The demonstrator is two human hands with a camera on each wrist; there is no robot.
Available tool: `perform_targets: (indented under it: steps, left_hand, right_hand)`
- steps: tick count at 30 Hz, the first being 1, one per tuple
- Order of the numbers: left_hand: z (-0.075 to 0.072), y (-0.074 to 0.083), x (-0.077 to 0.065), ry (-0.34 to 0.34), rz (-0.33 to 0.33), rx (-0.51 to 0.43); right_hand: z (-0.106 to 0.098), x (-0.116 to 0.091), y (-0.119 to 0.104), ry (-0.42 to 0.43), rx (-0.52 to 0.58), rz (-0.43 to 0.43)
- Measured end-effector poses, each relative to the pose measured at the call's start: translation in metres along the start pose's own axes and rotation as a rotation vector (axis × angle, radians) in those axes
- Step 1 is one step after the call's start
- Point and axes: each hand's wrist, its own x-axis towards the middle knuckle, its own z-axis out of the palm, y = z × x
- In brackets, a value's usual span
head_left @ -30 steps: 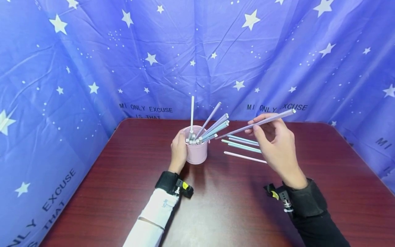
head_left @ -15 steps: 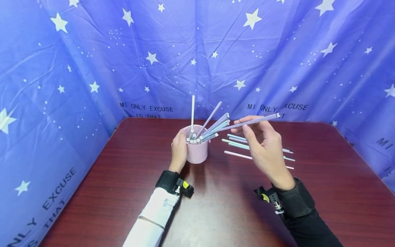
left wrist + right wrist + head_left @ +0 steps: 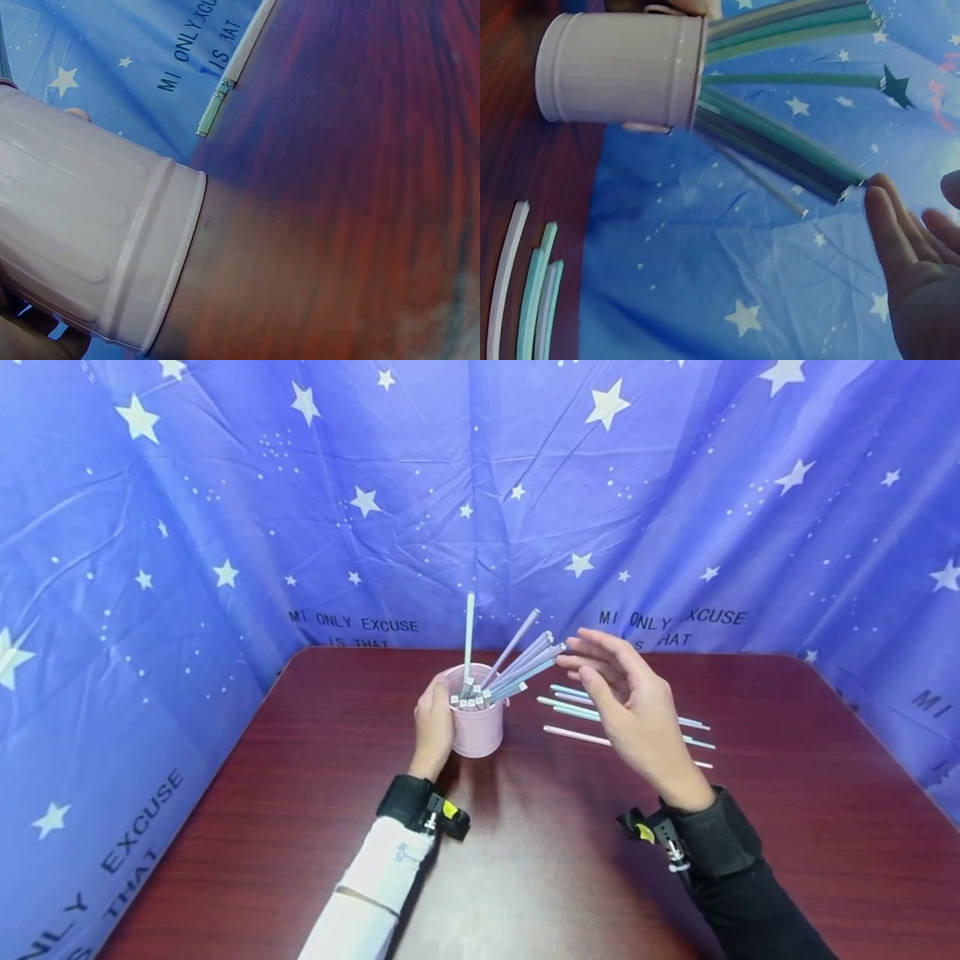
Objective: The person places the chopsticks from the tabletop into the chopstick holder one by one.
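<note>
Nearest, a white sleeve [image 3: 363, 877] and a black sleeve [image 3: 757, 910] reach in over the bench [image 3: 525, 877]. The left hand [image 3: 434, 727] curls round the left side of a pink pail [image 3: 480, 737], presumably to steady it under the sticks that lean out of it. The right hand [image 3: 637, 714] is raised on the pail's other side, fingers mostly straight, thumb apart, gripping nothing; its fingertips are at the top ends of the leaning sticks [image 3: 527, 660], though whether they touch is hard to tell. Those sticks slant from the pail towards that hand, apparently propped by the rim, so their bodies lie left of it and lower. At the near rim, square ends [image 3: 472, 702] seem to belong to sticks tipped towards the person. A pale stick [image 3: 469, 631] stands almost upright in the pail. Right of the pail, partly covered by the right hand, loose sticks [image 3: 576, 735] lie roughly side by side, probably to keep them separate and within reach. Beyond the bench hangs a blue star-patterned curtain [image 3: 420, 452]
</note>
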Motion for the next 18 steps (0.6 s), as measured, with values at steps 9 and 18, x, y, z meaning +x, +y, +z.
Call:
perform_targets:
  steps: [9, 18]
  left_hand:
    - [0.0, 0.0, -0.001, -0.004, 0.003, 0.005]
    - [0.0, 0.0, 0.001, -0.003, 0.008, 0.004]
  right_hand:
    - [-0.013, 0.0, 0.036, -0.239, -0.456, 0.232]
    - [-0.02, -0.01, 0.076, -0.675, -0.617, 0.368]
